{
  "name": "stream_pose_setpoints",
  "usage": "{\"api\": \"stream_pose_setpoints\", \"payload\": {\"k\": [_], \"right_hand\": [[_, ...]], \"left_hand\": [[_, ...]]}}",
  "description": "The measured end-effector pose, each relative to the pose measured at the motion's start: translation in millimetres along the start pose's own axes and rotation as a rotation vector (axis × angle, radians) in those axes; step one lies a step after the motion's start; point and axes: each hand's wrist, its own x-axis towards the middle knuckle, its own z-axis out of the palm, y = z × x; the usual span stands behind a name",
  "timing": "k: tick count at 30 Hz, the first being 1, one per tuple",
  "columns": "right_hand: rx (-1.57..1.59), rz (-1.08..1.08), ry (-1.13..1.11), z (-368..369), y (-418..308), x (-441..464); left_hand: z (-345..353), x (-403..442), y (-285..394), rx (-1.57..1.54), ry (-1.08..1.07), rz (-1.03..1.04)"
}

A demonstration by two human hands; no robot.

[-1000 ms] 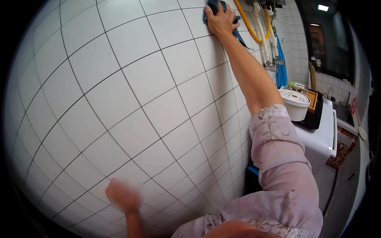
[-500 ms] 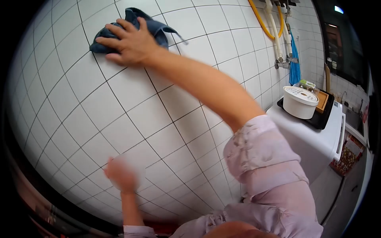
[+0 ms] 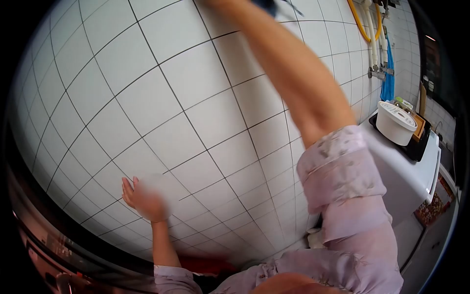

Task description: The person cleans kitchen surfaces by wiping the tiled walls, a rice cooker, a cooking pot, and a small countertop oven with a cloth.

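Observation:
My left hand (image 3: 142, 200) is raised in front of the white tiled wall (image 3: 196, 122), at the lower left. Its fingers are stretched out and nothing shows in them; part of the hand is smeared. Whether it touches the tiles I cannot tell. My right arm reaches up along the wall, and the hand itself lies past the top edge, out of sight. Just right of that forearm, a piece of dark blue cloth (image 3: 267, 6) shows at the top edge. Most of the cloth is hidden, and so is any contact between it and my right hand.
On the right, a white appliance (image 3: 391, 164) carries a black tray (image 3: 420, 153) with a white lidded tub (image 3: 395, 126). Pipes, a yellow hose (image 3: 360, 27) and a blue cloth strip (image 3: 388, 73) hang along the wall. A dark frame edge (image 3: 73, 225) runs along the lower left.
The view has tilted downward and shifted left. My right hand, earlier spread flat on the blue cloth against the tiles, has left the frame at the top. My left hand's fingers show more clearly.

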Motion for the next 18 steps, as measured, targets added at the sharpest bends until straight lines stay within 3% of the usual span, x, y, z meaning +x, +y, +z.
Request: {"api": "stream_pose_setpoints", "payload": {"k": [5, 6, 9, 11, 13, 17, 18], "right_hand": [[0.13, -0.463, -0.001, 42.3, -114.9, -104.7], [0.116, -0.445, -0.003, 42.5, -122.1, -132.0], [0.398, -0.623, 0.027, 33.7, -128.9, -190.9], [0.373, -0.663, 0.009, 26.8, -111.3, -200.7], [0.383, -0.838, -0.091, 22.2, -74.4, -181.1], [0.305, -0.579, 0.017, 9.5, 26.3, -121.6], [0.096, -0.53, -0.123, -14.7, 11.8, -124.8]], "left_hand": [[0.8, -2.6, -7.3, -0.047, 0.01, 0.061], [-4.6, -0.6, -4.0, -0.131, 0.005, 0.056], [-5.6, -1.8, -8.4, -0.234, -0.04, 0.076], [-12.7, -4.0, -20.2, -0.239, -0.087, 0.094], [-19.6, 1.9, -36.9, -0.166, -0.086, 0.107], [-18.8, 1.1, -82.9, -0.127, -0.046, 0.024], [-17.5, -0.1, -83.0, -0.112, -0.024, 0.036]]}}
